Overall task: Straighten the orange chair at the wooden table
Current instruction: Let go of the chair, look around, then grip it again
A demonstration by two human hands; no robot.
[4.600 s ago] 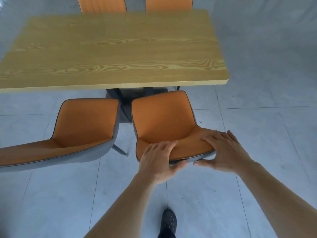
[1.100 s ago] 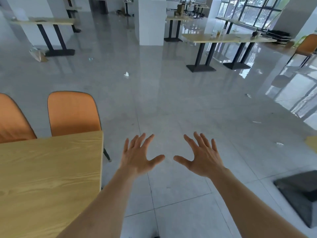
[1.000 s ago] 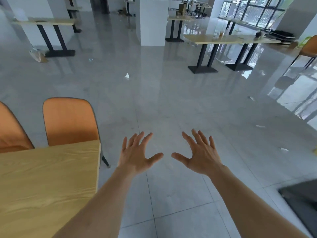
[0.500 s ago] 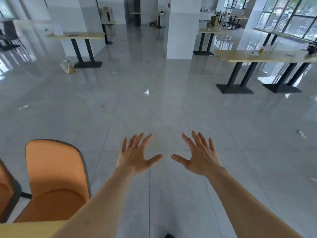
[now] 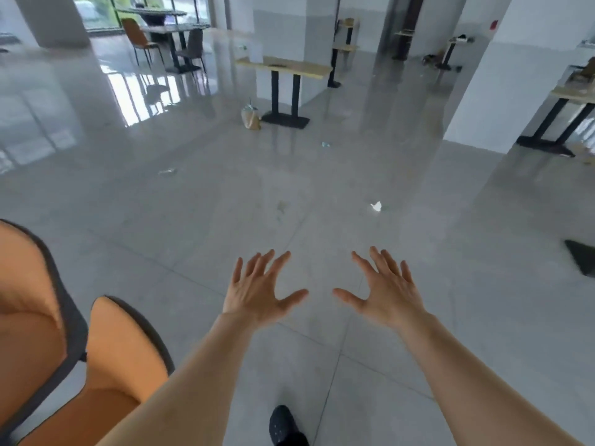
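Two orange chairs with dark grey edging show at the lower left: the nearer one (image 5: 125,358) sits just left of my left forearm, and another (image 5: 29,317) is cut off by the left edge. The wooden table they belong to is out of view. My left hand (image 5: 260,292) and my right hand (image 5: 386,292) are stretched out in front of me over bare floor, palms down, fingers spread, holding nothing. Neither hand touches a chair.
Grey glossy floor tiles (image 5: 289,194) stretch ahead, with bits of litter (image 5: 376,206). A wooden table on black legs (image 5: 285,67) with a bag (image 5: 251,117) beside it stands further off. White pillars (image 5: 489,69), more tables and chairs (image 5: 138,40) stand behind. My shoe (image 5: 285,426) is at the bottom.
The view has swung left and moved on: the wooden table has left the frame and the orange chairs now sit close at the lower left. Both hands stay spread and empty.
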